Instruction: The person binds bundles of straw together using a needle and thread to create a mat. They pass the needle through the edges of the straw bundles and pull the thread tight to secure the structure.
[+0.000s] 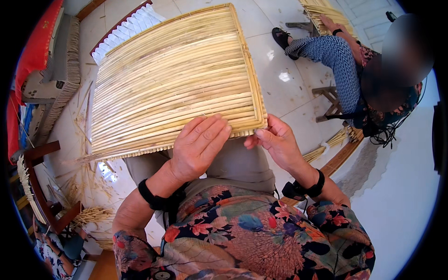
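A stiff mat of straw-coloured reed stalks (172, 79), laid side by side and edged with a bound border, slopes over my lap. Its near edge is toward me. My left hand (198, 144) rests palm down on that near edge, fingers stretched out along the stalks. At the near right corner, my right hand (280, 142) has its thumb and forefinger closed on the mat's bound edge. Its other fingers curl below the corner, partly hidden. Loose stalk ends (91, 157) stick out at the near left corner.
White pleated fabric on a dark frame (130, 30) stands behind the mat. Cut stalks (93, 214) litter the tiled floor at left, near a wooden frame (46, 186). At right, another person sits with a hand (331, 24) on a similar mat. A stalk bundle (326, 147) lies below.
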`<state>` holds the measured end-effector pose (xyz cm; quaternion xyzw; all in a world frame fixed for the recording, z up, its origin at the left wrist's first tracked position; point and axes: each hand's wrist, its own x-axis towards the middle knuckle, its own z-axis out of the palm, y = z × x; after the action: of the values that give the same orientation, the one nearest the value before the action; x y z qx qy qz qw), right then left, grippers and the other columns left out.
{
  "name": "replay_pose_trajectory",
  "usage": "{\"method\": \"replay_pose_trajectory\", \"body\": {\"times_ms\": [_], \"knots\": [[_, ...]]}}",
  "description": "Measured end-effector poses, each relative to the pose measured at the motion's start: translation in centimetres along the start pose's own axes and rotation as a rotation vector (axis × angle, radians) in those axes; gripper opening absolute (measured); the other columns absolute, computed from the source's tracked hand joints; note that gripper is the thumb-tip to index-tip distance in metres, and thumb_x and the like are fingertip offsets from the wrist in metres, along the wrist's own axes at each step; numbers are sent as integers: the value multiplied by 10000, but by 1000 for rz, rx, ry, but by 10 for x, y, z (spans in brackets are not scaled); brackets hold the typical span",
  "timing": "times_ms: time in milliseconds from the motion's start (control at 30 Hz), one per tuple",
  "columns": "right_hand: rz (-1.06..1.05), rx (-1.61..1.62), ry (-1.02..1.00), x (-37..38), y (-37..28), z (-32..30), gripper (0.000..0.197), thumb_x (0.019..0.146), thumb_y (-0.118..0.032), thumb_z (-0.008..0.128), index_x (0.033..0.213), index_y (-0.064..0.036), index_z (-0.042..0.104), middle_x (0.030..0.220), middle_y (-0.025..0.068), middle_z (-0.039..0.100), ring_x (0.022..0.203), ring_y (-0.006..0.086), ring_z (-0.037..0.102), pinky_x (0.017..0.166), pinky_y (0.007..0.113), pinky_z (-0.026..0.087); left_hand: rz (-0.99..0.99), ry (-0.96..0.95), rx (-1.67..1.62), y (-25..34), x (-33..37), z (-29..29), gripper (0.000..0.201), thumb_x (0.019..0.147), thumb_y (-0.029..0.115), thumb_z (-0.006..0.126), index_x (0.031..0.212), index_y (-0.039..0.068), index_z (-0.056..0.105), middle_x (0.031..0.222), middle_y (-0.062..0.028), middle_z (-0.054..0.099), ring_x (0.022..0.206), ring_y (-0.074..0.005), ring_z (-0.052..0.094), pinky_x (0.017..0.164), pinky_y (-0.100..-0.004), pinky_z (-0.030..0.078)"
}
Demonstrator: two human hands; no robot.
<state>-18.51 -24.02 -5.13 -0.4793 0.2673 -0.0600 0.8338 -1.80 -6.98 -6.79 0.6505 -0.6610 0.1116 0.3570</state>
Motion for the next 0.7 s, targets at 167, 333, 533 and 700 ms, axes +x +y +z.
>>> {"method": "replay_pose_trajectory", "body": {"times_ms": [167, 333, 533, 700], "knots": [[39, -70, -11, -3, 3, -1, 326, 967, -114, 571, 1248, 39, 510, 1085, 126, 657, 869, 191, 673, 804, 329, 562, 2, 35, -40, -1, -1, 4, 309, 760, 89, 646, 1052, 5, 699, 1090, -139, 681, 1065, -291, 656, 916, -405, 529], [28, -49, -14, -3, 9, -4, 310, 965, -111, 573, 1238, 27, 525, 1077, 114, 661, 850, 184, 666, 790, 320, 555, 46, 64, -51, -2, -2, 4, 243, 784, 55, 673, 1016, -15, 689, 1062, -168, 694, 1052, -311, 668, 917, -427, 538], [44, -3, 5, -2, 7, -3, 296, 969, -103, 565, 1238, 16, 528, 1038, 100, 659, 837, 172, 648, 790, 326, 546, 98, 18, -1, -4, -7, 7, 311, 810, 77, 650, 1101, -33, 659, 1135, -186, 664, 1101, -326, 645, 957, -434, 519], [64, 39, 16, -1, -2, 3, 281, 980, -115, 558, 1231, 10, 531, 1012, 93, 657, 837, 173, 644, 784, 326, 545, 216, -10, 155, -10, -5, 8, 392, 832, 120, 578, 1175, -67, 608, 1170, -209, 634, 1105, -331, 628, 963, -455, 510]]}}
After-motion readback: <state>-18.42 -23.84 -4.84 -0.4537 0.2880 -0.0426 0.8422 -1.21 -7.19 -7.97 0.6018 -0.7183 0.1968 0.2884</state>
